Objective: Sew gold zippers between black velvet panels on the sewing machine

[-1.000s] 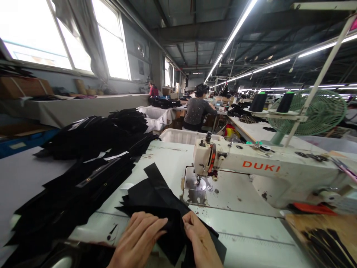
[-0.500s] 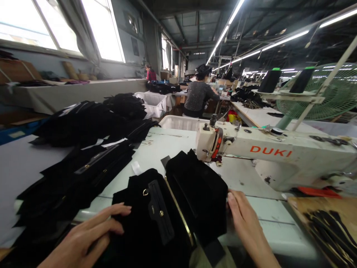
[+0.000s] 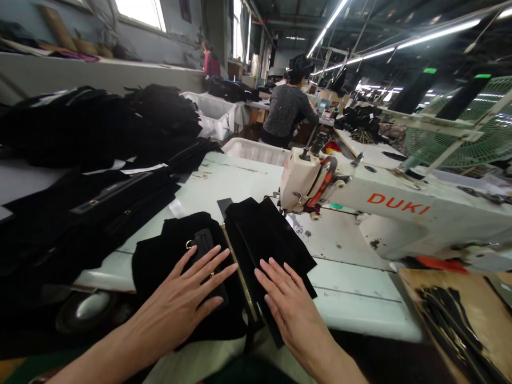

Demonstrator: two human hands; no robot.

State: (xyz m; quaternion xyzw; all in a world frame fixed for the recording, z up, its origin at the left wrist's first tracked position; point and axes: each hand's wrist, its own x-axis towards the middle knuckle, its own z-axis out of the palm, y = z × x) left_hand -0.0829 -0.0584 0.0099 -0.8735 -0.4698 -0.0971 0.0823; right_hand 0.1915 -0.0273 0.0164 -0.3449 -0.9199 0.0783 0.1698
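A black fabric piece (image 3: 268, 234) with a gold zipper (image 3: 241, 272) down its middle lies at the front edge of the pale green sewing table (image 3: 236, 184). My left hand (image 3: 192, 288) rests flat on its left half, fingers spread, partly covering a dark strap patch (image 3: 205, 242) with gold hardware. On the right half, just beside the zipper, lies my right hand (image 3: 286, 298), palm down with fingers stretched out. Neither hand grips anything. The white sewing machine (image 3: 304, 176) stands just beyond the fabric's right side.
Heaps of black fabric pieces (image 3: 96, 122) cover the left side. Zipper strips (image 3: 452, 320) lie on a wooden board at the right. Behind the table are a white bin (image 3: 256, 151), a seated person (image 3: 286, 112) and a green fan (image 3: 480, 128).
Both hands have moved inward from the fabric's sides onto its top. The fabric lies flatter, with its right part shifted, and the camera view has tilted down.
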